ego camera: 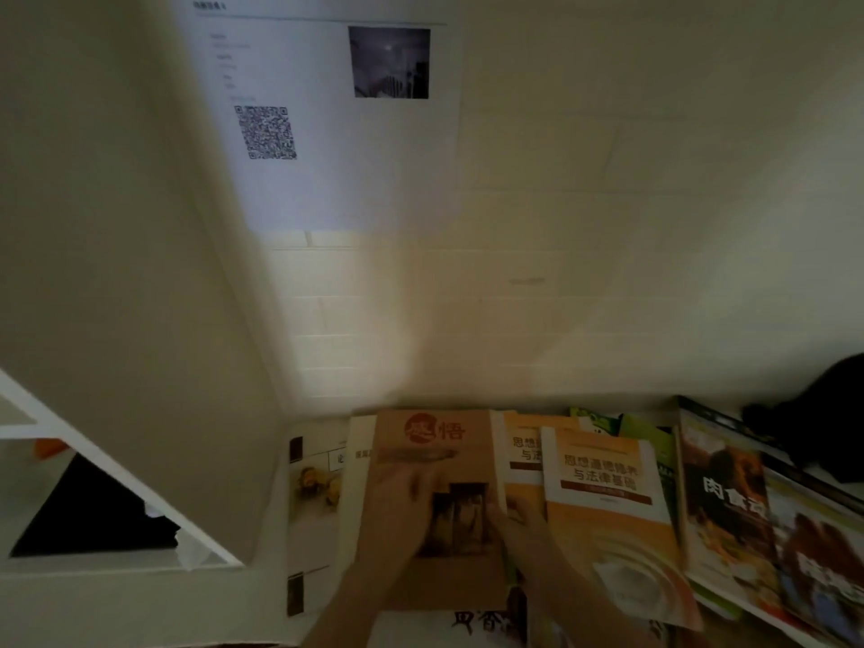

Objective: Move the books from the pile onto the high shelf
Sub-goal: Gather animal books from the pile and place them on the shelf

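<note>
My left hand [402,516] lies flat on the brown book [435,507], fingers straight, while my right hand [519,526] curls round its right edge. It stands upright among the books [608,498], long axis vertical, directly ahead of both hands.

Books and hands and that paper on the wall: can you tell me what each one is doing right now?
brown book: lying cover up on the pile, both hands on it.
left hand: resting flat on the brown book's cover.
right hand: at the brown book's right edge; grip hidden by blur.
orange book: lying flat, untouched.
food magazines: lying flat, overlapping.
paper with a QR code: stuck flat on the wall.
</note>
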Demonstrator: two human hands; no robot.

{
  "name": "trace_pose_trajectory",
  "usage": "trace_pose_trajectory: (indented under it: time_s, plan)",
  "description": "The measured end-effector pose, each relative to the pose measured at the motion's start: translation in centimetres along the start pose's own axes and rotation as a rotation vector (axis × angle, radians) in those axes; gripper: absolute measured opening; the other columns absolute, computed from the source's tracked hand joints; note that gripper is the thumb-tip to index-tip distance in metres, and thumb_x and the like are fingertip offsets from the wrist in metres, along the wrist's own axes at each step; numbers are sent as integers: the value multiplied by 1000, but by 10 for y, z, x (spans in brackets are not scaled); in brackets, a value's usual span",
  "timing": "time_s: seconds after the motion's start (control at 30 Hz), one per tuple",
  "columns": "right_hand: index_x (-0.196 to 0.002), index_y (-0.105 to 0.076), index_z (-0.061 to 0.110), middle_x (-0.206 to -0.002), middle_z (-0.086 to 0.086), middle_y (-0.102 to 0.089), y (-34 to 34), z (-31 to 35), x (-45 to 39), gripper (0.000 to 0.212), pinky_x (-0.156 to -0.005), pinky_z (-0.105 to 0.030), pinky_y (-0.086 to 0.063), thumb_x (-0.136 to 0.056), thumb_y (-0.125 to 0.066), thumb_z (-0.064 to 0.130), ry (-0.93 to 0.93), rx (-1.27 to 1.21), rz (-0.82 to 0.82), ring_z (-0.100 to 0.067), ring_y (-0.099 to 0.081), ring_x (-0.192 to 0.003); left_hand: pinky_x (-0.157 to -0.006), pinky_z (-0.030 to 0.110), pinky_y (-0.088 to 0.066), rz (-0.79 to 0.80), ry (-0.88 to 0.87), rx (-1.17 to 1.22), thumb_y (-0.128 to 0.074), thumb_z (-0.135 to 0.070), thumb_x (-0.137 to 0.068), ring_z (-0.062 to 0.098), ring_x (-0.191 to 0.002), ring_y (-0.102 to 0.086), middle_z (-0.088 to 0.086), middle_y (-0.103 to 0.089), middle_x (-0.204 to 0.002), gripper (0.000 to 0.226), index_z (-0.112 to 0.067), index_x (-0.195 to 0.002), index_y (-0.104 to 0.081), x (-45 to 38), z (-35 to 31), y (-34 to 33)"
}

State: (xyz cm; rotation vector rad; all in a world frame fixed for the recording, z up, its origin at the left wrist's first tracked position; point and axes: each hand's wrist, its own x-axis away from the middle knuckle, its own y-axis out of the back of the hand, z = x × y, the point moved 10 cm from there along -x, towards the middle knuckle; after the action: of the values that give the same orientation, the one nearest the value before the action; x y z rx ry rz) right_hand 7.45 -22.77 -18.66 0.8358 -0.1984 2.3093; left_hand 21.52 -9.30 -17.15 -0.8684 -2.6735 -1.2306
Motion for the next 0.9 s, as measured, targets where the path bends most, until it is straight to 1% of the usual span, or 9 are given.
trace_pose_trajectory:
  time_s: [0.07,0.13,0.2,0.33,0.57,0.63,0.73,0.83,0.9]
  plan:
    - [-118,-57,12,-113,-9,-65,9,-2,0,26,-71,-27,-58,-95,-57,24,67,71,-50,-20,-65,-94,-84,29,-49,-164,15,-87,-62,-38,-88,17,-99,-58,0,-59,-106,37,-18,-118,-55,13,14,48]
    - [-114,-54,16,-109,-7,-64,10,-1,2,22,-55,-13,-52,-93,-60,19,125,81,-57,-10,-63,-84,-75,27,-51,-117,124,-5,-69,-43,-82,17,-92,-60,1,-62,-101,54,-10,-121,-52,3,47,45]
    - [-113,-55,18,-107,-6,-66,11,3,7,24,-56,-17,-54,-91,-64,15,148,36,-59,-12,-66,-83,-68,29,-55,-34,132,80,-71,-51,-77,16,-83,-64,0,-67,-94,57,-10,-114,-58,-2,52,32]
    - [-112,-60,19,-98,-4,-73,31,22,31,22,-71,-38,-60,-91,-63,13,203,-109,-12,-22,-72,-85,-66,35,-57,-72,112,200,-72,-47,-78,18,-80,-66,2,-68,-91,49,-12,-109,-59,0,29,26]
    - [-114,-56,31,-91,1,-74,147,38,66,24,-65,-36,-60,-91,-61,28,272,-215,-155,-19,-73,-80,-81,46,-58,200,-35,534,-60,-35,-90,20,-96,-67,1,-65,-108,27,-31,-112,-46,10,-80,-45]
    - [-110,-59,27,-93,5,-69,180,33,74,20,-63,-31,-59,-90,-61,31,267,-181,-286,-12,-70,-77,-87,46,-55,213,-68,513,-58,-37,-91,21,-103,-63,-1,-61,-116,35,-31,-123,-44,16,-107,-66]
    - [-122,-61,18,-118,-4,-61,207,14,64,57,-83,-45,-57,-79,-60,56,213,-39,-346,-21,-64,-102,-83,45,-52,143,-154,379,-58,-26,-93,28,-104,-60,7,-58,-117,39,-15,-128,-45,15,-136,-81]
    - [-104,-68,17,-102,-9,-70,210,12,50,28,-81,-51,-55,-94,-55,39,218,88,-308,-26,-68,-92,-73,33,-47,120,-177,274,-54,-18,-95,28,-100,-57,14,-56,-119,40,-3,-131,-42,11,-145,-91]
    - [-98,-68,15,-91,-10,-70,216,15,52,28,-80,-47,-55,-97,-51,37,247,212,-360,-26,-68,-86,-79,39,-48,115,-125,240,-54,-20,-96,32,-102,-57,17,-55,-122,39,-4,-129,-42,5,-140,-94]
